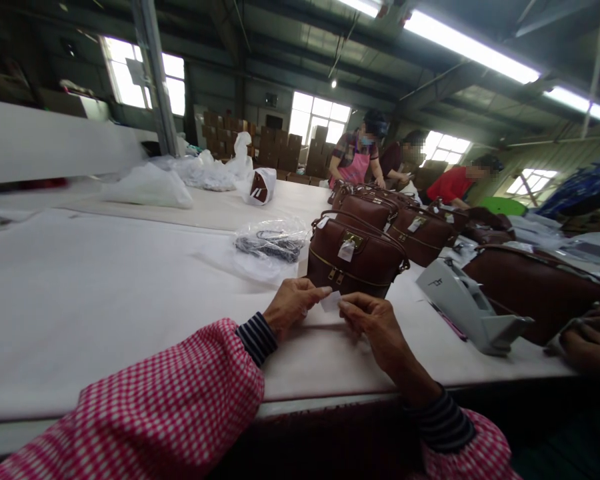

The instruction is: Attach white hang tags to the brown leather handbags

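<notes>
Between my two hands a small white piece of paper (pixel 331 302) is pinched, in front of a brown handbag (pixel 360 257). My left hand (pixel 293 305) holds its left edge between thumb and finger. On the other edge, my right hand (pixel 373 320) has the same kind of pinch. The handbag stands upright on the white table (pixel 145 320), with a gold lock plate, a small white wrap hanging from it and two zipper pulls low on its front. A clear plastic bag with a dark chain or strap (pixel 275 243) lies left of the handbag.
A grey tape dispenser (pixel 470 307) stands right of my hands, beside another brown bag (pixel 535 287). Several brown bags are grouped behind. Another person's hand (pixel 593 340) is at the right edge. White plastic bags (pixel 150 185) lie at the back left. Several people stand across the table.
</notes>
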Available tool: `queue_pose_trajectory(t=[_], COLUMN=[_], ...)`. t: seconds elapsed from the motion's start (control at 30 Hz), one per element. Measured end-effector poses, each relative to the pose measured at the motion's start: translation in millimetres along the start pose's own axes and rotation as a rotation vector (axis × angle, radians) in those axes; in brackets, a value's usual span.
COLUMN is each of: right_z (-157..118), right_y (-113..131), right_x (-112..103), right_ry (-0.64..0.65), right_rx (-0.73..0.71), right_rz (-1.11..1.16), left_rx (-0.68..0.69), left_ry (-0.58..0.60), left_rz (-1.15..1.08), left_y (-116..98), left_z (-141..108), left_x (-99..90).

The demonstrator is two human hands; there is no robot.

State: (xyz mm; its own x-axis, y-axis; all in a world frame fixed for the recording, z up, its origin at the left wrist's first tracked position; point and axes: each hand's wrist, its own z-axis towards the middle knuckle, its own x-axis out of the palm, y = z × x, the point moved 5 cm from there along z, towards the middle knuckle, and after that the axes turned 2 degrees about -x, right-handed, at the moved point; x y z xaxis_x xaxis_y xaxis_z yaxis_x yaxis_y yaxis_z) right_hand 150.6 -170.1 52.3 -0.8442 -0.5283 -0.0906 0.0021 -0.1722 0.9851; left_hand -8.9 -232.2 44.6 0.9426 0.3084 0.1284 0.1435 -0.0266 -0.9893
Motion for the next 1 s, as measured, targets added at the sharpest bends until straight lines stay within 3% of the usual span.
queue_pose_trajectory(t=[0.3, 0.4, 0.57, 0.67, 0.77, 0.9, 1.0], right_z=[4.5, 5.7, 7.6, 7.3, 7.5, 6.4, 10.4], right_y=[8.5, 16.4, 21.7, 22.6, 35.4, 66.3, 72.4], right_x=[6.0, 5.0, 4.8, 1.9, -12.6, -53.3, -81.6], right_ry=[0.066, 0.097, 0.151, 0.152, 0.051, -0.289, -0.468], right_rx=[-0.049, -0.058, -0.042, -0.042, -0.15, -0.491, -0.587], right_rz=[-0.12, -0.187, -0.248, -0.287, -0.323, -0.409, -0.441], left_rx=[0.082, 0.05, -0.008, 0.045, 0.159, 0.355, 0.366], left_ry=[0.057, 0.054, 0.17, 0.124, 0.012, -0.233, -0.344], left_rz=[0.087, 0.04, 0.031, 0.074, 0.127, 0.414, 0.613], left_y=[-0.4, 0.7, 3.2, 1.5, -4.9, -21.0, -27.2], left_z=[0.4, 1.0, 1.1, 5.5, 11.9, 18.6, 26.7], left_x=[0.8, -0.3, 2.5, -2.6, -9.7, -13.4, -5.5])
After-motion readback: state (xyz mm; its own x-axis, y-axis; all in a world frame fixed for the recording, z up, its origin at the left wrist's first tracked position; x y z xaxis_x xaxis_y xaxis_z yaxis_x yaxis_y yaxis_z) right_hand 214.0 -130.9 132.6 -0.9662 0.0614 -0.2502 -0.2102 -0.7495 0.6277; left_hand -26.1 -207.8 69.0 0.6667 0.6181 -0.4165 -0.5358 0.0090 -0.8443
